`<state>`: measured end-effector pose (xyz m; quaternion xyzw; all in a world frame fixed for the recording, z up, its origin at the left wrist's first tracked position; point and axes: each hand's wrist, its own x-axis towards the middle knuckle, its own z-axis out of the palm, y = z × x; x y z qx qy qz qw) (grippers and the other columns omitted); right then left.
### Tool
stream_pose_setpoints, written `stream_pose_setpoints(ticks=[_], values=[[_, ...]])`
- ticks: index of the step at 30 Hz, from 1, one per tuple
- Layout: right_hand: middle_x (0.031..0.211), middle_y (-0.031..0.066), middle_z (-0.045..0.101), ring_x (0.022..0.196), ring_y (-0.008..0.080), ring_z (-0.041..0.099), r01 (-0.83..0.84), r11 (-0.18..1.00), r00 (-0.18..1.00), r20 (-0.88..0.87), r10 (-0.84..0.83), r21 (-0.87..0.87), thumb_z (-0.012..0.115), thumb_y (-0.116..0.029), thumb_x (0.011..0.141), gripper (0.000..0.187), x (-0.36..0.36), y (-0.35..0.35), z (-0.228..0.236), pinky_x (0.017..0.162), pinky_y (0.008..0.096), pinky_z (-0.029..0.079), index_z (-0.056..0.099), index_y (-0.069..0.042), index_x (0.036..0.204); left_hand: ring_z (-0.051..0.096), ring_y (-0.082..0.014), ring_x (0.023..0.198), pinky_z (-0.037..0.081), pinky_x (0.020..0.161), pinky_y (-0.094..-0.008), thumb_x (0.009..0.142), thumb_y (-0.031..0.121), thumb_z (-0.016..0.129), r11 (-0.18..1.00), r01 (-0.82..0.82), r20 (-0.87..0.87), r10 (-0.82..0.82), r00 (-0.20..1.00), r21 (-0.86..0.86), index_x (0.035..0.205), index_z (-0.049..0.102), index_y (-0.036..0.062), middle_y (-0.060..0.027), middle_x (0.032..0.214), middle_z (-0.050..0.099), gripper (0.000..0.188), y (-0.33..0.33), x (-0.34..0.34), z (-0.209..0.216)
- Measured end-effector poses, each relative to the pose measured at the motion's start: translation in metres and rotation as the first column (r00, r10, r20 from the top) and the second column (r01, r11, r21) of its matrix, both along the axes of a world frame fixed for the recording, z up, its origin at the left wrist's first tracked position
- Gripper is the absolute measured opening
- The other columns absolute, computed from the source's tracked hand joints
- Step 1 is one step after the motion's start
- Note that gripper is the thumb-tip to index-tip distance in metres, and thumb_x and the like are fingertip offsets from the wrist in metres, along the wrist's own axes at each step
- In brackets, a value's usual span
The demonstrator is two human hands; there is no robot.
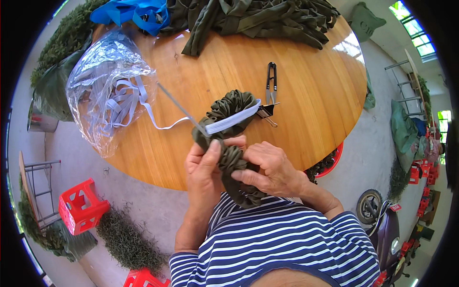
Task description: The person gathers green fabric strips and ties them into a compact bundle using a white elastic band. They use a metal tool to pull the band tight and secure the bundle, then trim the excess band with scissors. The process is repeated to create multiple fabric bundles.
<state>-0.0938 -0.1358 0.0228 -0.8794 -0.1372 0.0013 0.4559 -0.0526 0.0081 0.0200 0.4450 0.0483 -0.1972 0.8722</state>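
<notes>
Both my hands are at the near edge of the round wooden table, closed on a gathered olive-green fabric tube (232, 157). My left hand (203, 165) pinches it between thumb and fingers. My right hand (272, 167) grips the bunched part just to the right, and its loose end hangs toward my shirt. A thin metal rod (178, 104) sticks out of the fabric toward the far left. Beyond my hands, more ruffled fabric curves beside a flat white elastic band (234, 119). A black binder clip (266, 113) sits at the band's right end.
Black thread snips (271, 82) lie beyond the clip. A clear plastic bag (86, 74) of white elastic covers the table's left side, one strand leading to my work. Olive fabric strips (258, 21) and a blue bag (131, 13) lie at the far edge. Red stools (82, 206) stand on the floor.
</notes>
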Motion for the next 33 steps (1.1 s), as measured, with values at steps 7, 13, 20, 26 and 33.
stream_pose_setpoints(ticks=[7,13,20,26,33], values=[[0.063,0.0003,0.051,0.055,0.0070,0.048,0.303,0.933,0.953,-0.052,-0.299,0.195,0.055,-0.026,0.084,0.029,0.027,-0.041,0.024,0.050,0.0220,0.038,0.060,0.001,0.094,0.060,-0.0191,0.056,0.050,0.053,-0.0270,0.085,0.016,0.048,0.941,0.333,0.010,-0.333,0.943,-0.064,0.094,0.051,-0.0019,-0.0136,0.069,0.059,0.020,0.038,0.028,0.015],[0.050,-0.0051,0.041,0.044,0.0018,0.035,0.184,0.897,0.961,-0.267,-0.077,0.401,0.051,-0.031,0.087,0.031,0.084,-0.019,0.045,0.042,0.0189,0.027,0.061,-0.001,0.088,0.052,-0.0123,0.045,0.042,0.041,-0.0218,0.085,0.021,0.050,0.871,0.464,-0.032,-0.466,0.884,0.160,0.090,0.051,0.0015,-0.0064,0.063,0.055,0.020,0.025,0.040,0.043],[0.045,-0.0082,0.032,0.039,0.0012,0.024,0.295,0.766,0.955,-0.199,-0.219,0.571,0.051,-0.029,0.087,0.029,0.123,-0.027,0.033,0.039,0.0206,0.018,0.058,-0.005,0.072,0.049,-0.0143,0.037,0.041,0.036,-0.0229,0.087,0.030,0.051,0.842,0.521,-0.002,-0.526,0.851,0.142,0.086,0.051,0.0022,-0.0072,0.059,0.053,0.028,0.018,0.046,0.035],[0.049,-0.0045,0.039,0.041,0.0019,0.028,0.310,0.629,0.946,-0.163,-0.282,0.713,0.051,-0.028,0.087,0.028,0.134,-0.040,0.039,0.038,0.0181,0.021,0.057,-0.004,0.074,0.051,-0.0093,0.043,0.039,0.037,-0.0195,0.082,0.028,0.060,0.842,0.464,0.099,-0.505,0.858,0.274,0.101,0.047,0.0007,-0.0051,0.063,0.055,0.035,0.027,0.057,0.049],[0.051,-0.0016,0.043,0.039,0.0043,0.032,0.430,0.572,0.892,-0.231,-0.389,0.699,0.049,-0.022,0.087,0.024,0.169,-0.036,0.034,0.035,0.0194,0.023,0.056,-0.002,0.075,0.050,-0.0096,0.044,0.041,0.040,-0.0219,0.076,0.015,0.065,0.774,0.463,0.134,-0.563,0.816,0.433,0.099,0.049,-0.0016,-0.0044,0.063,0.054,0.032,0.003,0.069,0.043]])
